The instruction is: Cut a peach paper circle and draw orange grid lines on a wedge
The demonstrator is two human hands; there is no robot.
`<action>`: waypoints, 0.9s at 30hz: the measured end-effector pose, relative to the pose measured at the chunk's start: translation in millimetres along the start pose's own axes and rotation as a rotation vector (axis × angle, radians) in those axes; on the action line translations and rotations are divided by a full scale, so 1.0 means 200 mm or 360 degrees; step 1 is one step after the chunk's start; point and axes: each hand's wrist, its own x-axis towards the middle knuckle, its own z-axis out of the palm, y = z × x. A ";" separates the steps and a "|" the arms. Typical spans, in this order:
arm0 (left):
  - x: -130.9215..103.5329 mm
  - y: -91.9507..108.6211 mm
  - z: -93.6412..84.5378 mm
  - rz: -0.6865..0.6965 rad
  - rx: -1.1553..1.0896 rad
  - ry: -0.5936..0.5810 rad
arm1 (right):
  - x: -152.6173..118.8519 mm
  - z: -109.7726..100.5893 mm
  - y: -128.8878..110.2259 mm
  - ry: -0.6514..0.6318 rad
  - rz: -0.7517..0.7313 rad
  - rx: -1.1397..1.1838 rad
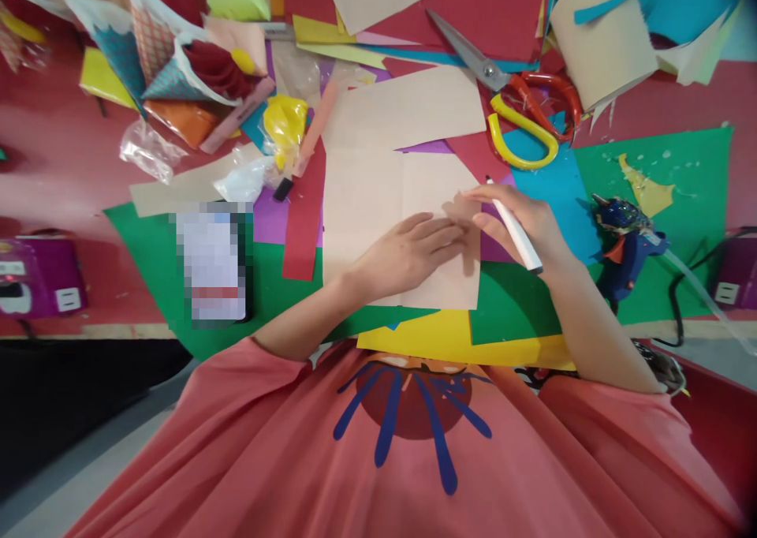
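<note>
At a craft desk point(53, 167) crowded with coloured paper, I am pressing my left hand point(408, 254) flat, fingers together and closing on nothing, onto a beige sheet of paper point(367, 207) lying in the middle of the desk, just in front of my chest. My right hand point(523, 222) is holding a white marker point(513, 226), my grip wrapped around its barrel, with the fingertips touching the sheet's right part. The marker's long axis is running diagonally, its tip pointing far and left and its capped end near and right, toward my wrist. The sheet is showing a vertical crease, and its long sides are running near to far.

To do this well, I judge that I should be keeping the flat hand steady so the sheet is not sliding on the green paper point(514, 301) beneath, and bringing the tip down upright before marking.

Scissors point(502, 88) with red and yellow handles are lying far right, and a blue glue gun point(627, 242) is resting to the right.
</note>
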 end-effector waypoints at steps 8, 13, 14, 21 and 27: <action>0.01 0.02 -0.01 -0.0070 0.0162 -0.0070 | 0.00 0.04 0.06 0.0386 0.0427 0.0948; 0.01 0.04 -0.02 -0.0101 0.0216 -0.0081 | -0.05 0.06 0.06 0.0423 0.0498 0.0728; 0.01 0.05 -0.02 -0.0109 0.0217 -0.0098 | -0.05 0.06 0.05 0.0416 0.0485 0.0645; 0.00 0.05 -0.02 -0.0137 0.0190 -0.0137 | -0.04 0.08 0.06 0.0339 0.0346 0.0313; 0.00 0.05 -0.01 -0.0146 0.0133 -0.0130 | -0.03 0.08 0.06 0.0332 0.0342 0.0285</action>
